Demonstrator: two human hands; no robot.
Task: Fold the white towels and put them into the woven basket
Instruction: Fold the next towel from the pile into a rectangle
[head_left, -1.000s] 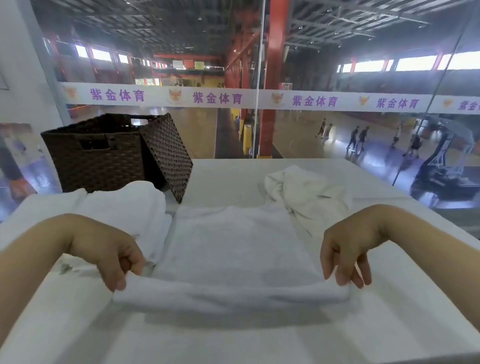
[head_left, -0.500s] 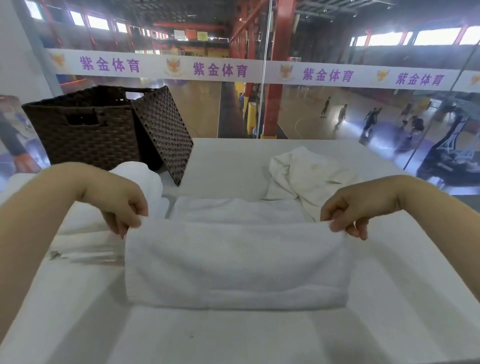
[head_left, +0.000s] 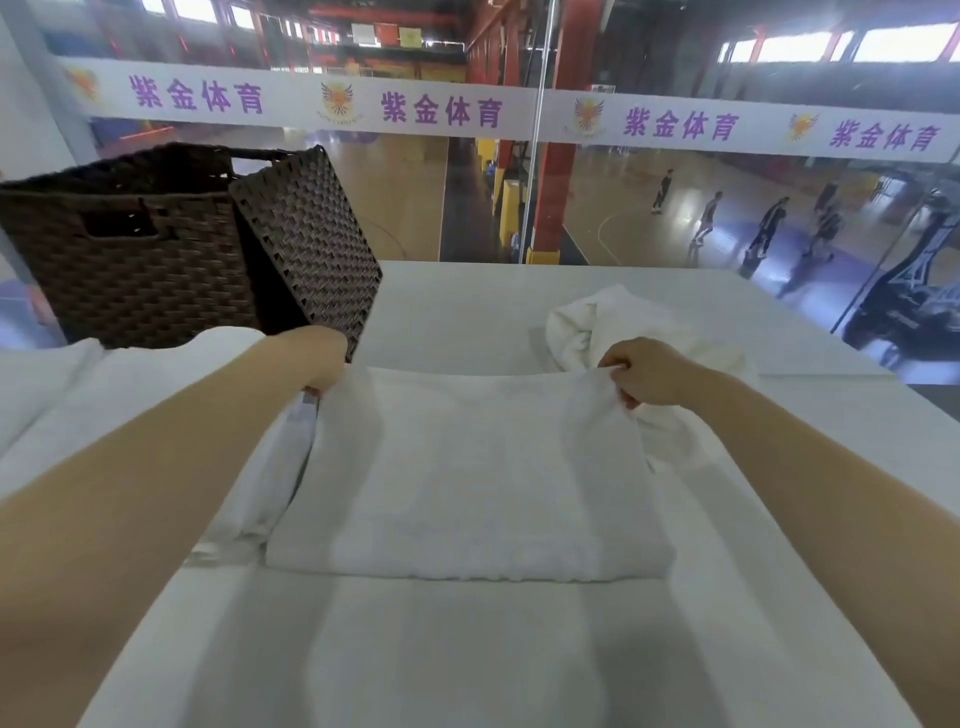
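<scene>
A white towel (head_left: 467, 483) lies doubled over on the white table, its folded edge toward me. My left hand (head_left: 324, 376) grips its far left corner, the fingers mostly hidden under my wrist. My right hand (head_left: 644, 371) pinches the far right corner between curled fingers and thumb. A crumpled white towel (head_left: 613, 322) sits just beyond my right hand. Another white towel (head_left: 156, 379) lies under my left forearm. The dark brown woven basket (head_left: 130, 270) stands at the far left, its lid (head_left: 306, 244) leaning against its right side.
The white table (head_left: 467, 649) stretches toward me in front of the folded towel. A glass wall (head_left: 540, 156) with a white banner runs along the table's far edge, with a sports hall beyond it. The table's right edge drops off near the far right.
Both hands carried the towel's near edge up and away from me, laying it over the far half. The towel now lies doubled, with my hands at its far corners.
</scene>
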